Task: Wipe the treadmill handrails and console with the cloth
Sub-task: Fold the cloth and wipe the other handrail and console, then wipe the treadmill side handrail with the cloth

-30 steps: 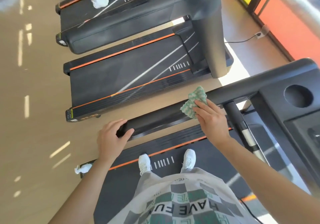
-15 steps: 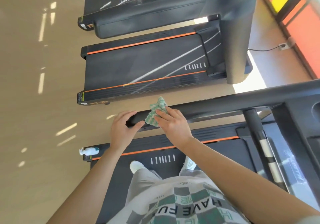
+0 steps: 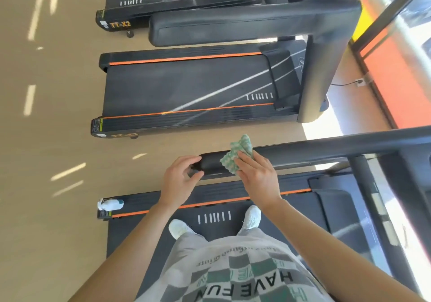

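- Tan floor (image 3: 58, 243) carries three black treadmills side by side.
- Near treadmill deck (image 3: 291, 220): two white shoes (image 3: 251, 216) on the belt.
- Spray bottle (image 3: 109, 204) lies on its rear corner.

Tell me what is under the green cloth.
The cloth lies over the black handrail, pressed by the right hand. The rail surface beneath it is covered, so its cleanliness cannot be seen.
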{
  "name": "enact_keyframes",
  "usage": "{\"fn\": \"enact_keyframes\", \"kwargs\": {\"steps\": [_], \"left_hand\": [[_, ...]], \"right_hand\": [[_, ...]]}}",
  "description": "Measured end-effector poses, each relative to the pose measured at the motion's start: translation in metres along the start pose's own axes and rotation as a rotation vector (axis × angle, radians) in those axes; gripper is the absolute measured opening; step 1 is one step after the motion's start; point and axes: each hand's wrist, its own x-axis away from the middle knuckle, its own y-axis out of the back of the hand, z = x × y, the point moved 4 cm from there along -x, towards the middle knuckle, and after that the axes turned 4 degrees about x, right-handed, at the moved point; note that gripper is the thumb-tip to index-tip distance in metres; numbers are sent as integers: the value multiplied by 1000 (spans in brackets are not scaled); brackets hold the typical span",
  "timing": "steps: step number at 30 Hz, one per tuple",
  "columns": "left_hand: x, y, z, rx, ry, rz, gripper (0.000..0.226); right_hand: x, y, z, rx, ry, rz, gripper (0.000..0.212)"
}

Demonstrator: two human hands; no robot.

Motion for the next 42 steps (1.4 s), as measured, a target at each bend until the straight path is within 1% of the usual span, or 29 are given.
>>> {"fn": "enact_keyframes", "kwargs": {"steps": [4, 6, 8, 10, 11, 13, 15, 18, 20, 22, 24, 26, 29, 31, 33, 35, 38, 40, 42], "left_hand": [[15, 22, 20, 126, 116, -4, 30], [23, 36, 34, 253, 213, -27, 26], [29, 51, 49, 431, 325, -42, 22], [33, 65, 55, 623, 432, -39, 23], [34, 72, 58, 677, 448, -48, 23], [34, 89, 64, 653, 431, -90, 23], [33, 105, 69, 634, 448, -94, 22], [30, 120, 74, 700, 479, -12, 10], [24, 131, 76, 637, 443, 3, 11], [15, 142, 78, 605, 424, -18, 12], [2, 156, 77, 589, 426, -64, 11], [-15, 165, 78, 575, 443, -63, 9], [-43, 174, 69, 601, 488, 20, 21], [-68, 177, 63, 537, 449, 64, 16], [-96, 181, 60, 445, 405, 59, 8], [-126, 186, 61, 380, 392, 50, 10], [-170, 193, 56, 339, 395, 68, 14], [-198, 199, 50, 316, 397, 32, 17], [-225, 204, 40, 276, 364, 9, 17]], "right_hand": [[-21, -23, 63, -81, 64, 71, 30], [-33, -34, 90, -128, 64, 105, 29], [-42, -47, 114, -233, 16, 179, 30], [-47, -56, 136, -369, -61, 241, 32], [-49, -59, 146, -443, -120, 260, 33], [-51, -62, 164, -579, -247, 286, 36], [-54, -62, 180, -656, -292, 298, 38], [-61, -63, 197, -684, -257, 284, 37], [-69, -66, 203, -683, -261, 277, 34], [-77, -74, 204, -683, -334, 296, 28], [-89, -83, 200, -705, -458, 310, 22], [-104, -92, 197, -730, -525, 320, 19], [-131, -99, 198, -751, -499, 355, 16], [-151, -105, 197, -769, -492, 360, 15], [-171, -111, 193, -799, -508, 346, 17], [-193, -117, 187, -846, -547, 324, 20], [-223, -127, 172, -963, -717, 262, 15], [-244, -133, 158, -1017, -836, 203, 9], [-266, -140, 143, -1075, -909, 137, 9]]}}
